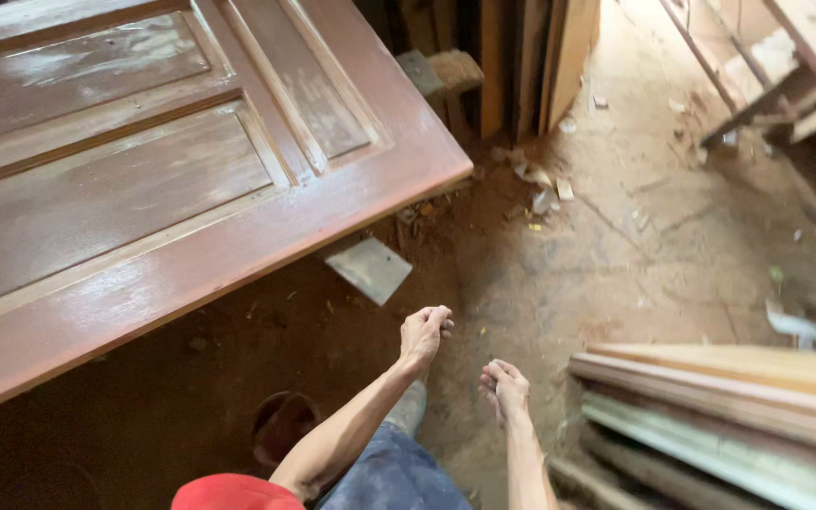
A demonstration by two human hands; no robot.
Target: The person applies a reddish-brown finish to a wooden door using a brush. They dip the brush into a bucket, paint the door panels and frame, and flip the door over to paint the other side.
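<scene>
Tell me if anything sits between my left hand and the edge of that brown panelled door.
Nothing visible does. The left hand hangs curled over bare dirt floor, apart from the panelled door. A flat grey scrap lies on the floor below the door's edge, low and off to the side.
</scene>
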